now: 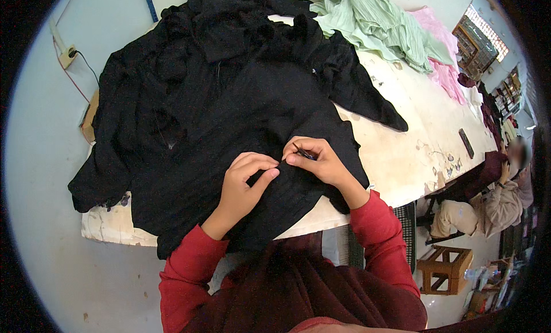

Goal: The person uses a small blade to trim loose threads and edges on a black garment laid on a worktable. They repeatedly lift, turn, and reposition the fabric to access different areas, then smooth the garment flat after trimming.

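A large black cloth garment lies spread and rumpled over the pale table. My left hand pinches a bit of this black fabric between thumb and fingertips near the middle. Close at its right, my right hand has its thumb and index finger together at the same spot on the cloth. A small dark pointed tool, perhaps thread snips, rests within the right hand's fingers; its lower part is hidden by them. Whether a thread is held between the fingertips is too small to tell.
Pale green cloth and pink cloth lie at the table's far right. A dark flat bar sits by the right edge. Another person sits beyond, with a brown stool nearer. A power socket with a cable is at left.
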The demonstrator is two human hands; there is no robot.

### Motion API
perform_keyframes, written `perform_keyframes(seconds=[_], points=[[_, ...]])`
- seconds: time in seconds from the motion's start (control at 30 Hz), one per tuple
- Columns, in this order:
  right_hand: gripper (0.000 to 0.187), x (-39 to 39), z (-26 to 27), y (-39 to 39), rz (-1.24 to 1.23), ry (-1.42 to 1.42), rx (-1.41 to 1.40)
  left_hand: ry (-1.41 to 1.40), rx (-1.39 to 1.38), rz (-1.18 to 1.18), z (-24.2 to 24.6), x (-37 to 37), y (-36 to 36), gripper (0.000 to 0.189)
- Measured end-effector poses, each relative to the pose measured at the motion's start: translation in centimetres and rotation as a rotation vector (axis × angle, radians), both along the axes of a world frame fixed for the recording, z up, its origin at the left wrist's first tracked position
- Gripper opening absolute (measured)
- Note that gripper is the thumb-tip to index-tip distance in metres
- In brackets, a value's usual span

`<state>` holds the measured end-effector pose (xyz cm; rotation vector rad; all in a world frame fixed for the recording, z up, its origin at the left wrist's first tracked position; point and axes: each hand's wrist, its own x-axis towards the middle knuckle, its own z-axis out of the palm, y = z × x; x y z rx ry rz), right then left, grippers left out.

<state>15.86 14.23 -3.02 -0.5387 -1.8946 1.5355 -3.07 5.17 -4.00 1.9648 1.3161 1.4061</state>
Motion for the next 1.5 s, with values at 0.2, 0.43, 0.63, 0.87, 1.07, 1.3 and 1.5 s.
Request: perform_keyframes(seconds=[0.2,0.43,0.63,0.87,1.07,1.3,1.5], points=[[0.02,-0.2,0.4,-0.7,-0.18,-0.075,0.258,-0.297,-0.268,-0.071,0.1,-0.1,-0.3,0.015],[0.029,1.0,3.8,-4.5,-0.418,-0.277,0.496,-0.436,-0.325,-0.117,-0.3,-0.2,-0.3,0.019],[0.021,0.5,3.7,-5.2,-0.462,-0.354,0.63,-0.421,-0.308,-0.126,-0.1,-0.2,-0.4,0.015],[0.017,0.1,3.6,-5.0,-0.457,-0.337,0.757,-0.421,-0.301,-0.127,0.0,-0.1,-0.5,0.018],[0.016,0.6,3.7,-4.7,-0.483,-0.292,0.754,-0.447,-0.347,-0.12,0.0,-0.1,-0.5,0.019],[0.018,0.8,4.2,-4.7,-0.448,-0.341,0.726,-0.485,-0.403,-0.117,-0.2,-0.2,-0.5,0.019],[0.017,0.2,4.0,-4.6,-0.44,-0.328,0.826,-0.497,-0.383,-0.13,-0.2,-0.2,-0.4,0.02]])
